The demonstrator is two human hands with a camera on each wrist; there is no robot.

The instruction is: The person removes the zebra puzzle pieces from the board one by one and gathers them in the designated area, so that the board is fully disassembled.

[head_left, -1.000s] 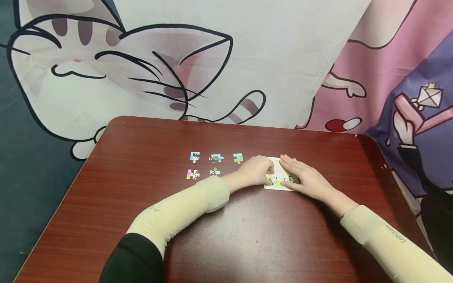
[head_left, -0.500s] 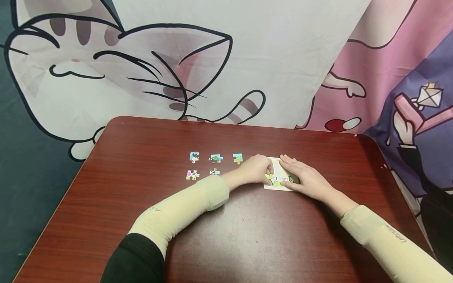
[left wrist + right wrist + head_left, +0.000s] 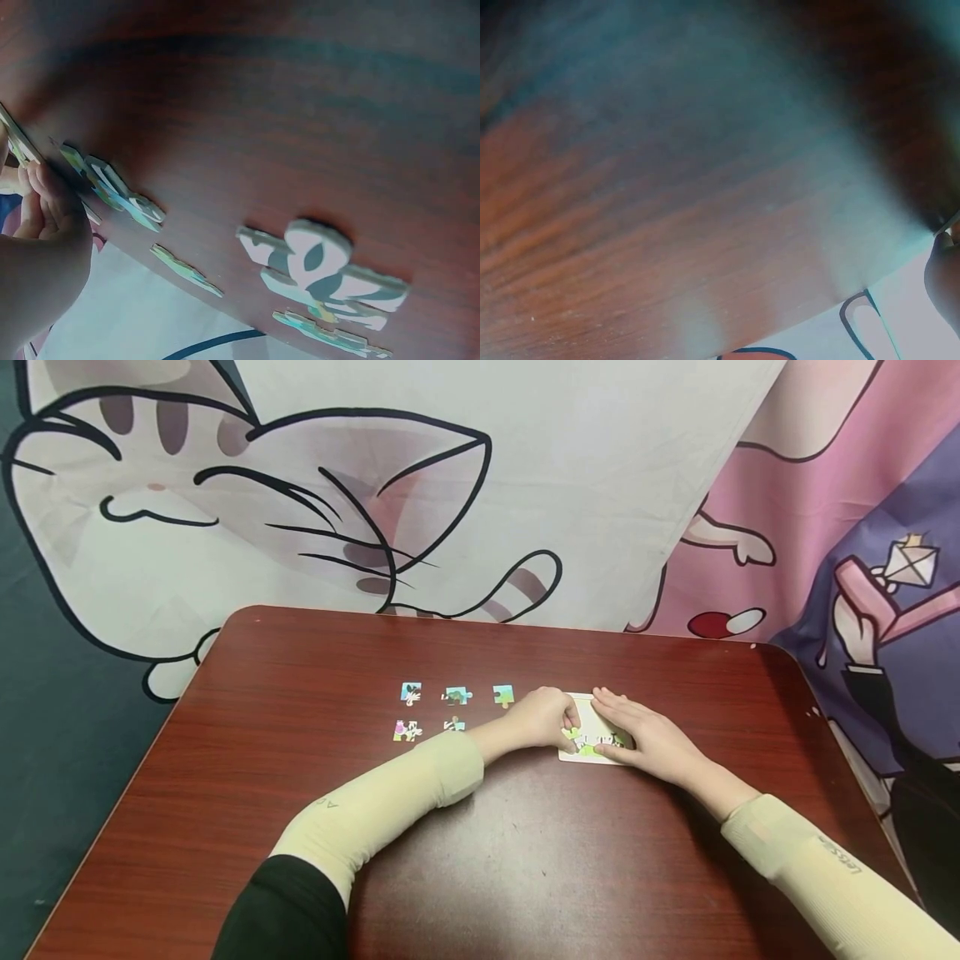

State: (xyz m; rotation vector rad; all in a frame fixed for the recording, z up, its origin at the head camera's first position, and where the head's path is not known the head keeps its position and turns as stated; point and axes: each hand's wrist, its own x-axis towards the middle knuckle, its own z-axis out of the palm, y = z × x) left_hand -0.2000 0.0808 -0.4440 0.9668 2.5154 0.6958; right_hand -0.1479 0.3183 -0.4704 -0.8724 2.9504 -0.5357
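A pale puzzle board (image 3: 588, 708) lies on the table between both hands, with several green and white pieces along its near side. My left hand (image 3: 542, 718) reaches over its left edge. Its fingers are curled and pinch a small green puzzle piece (image 3: 571, 734), largely hidden by the fingertips. My right hand (image 3: 654, 740) rests on the board's right side, fingers nearly straight, thumb touching the pieces near the lower edge. The left wrist view shows the left hand (image 3: 56, 232) at the board's edge (image 3: 21, 140). Only a sliver of the right hand (image 3: 945, 281) shows in the right wrist view.
Loose jigsaw pieces lie left of the board in two rows: three behind, including a green-blue piece (image 3: 503, 694), and two in front, including a pink-white piece (image 3: 407, 731). The left forearm passes close to the front ones. The brown table (image 3: 300, 652) ends at a printed cloth (image 3: 600, 485).
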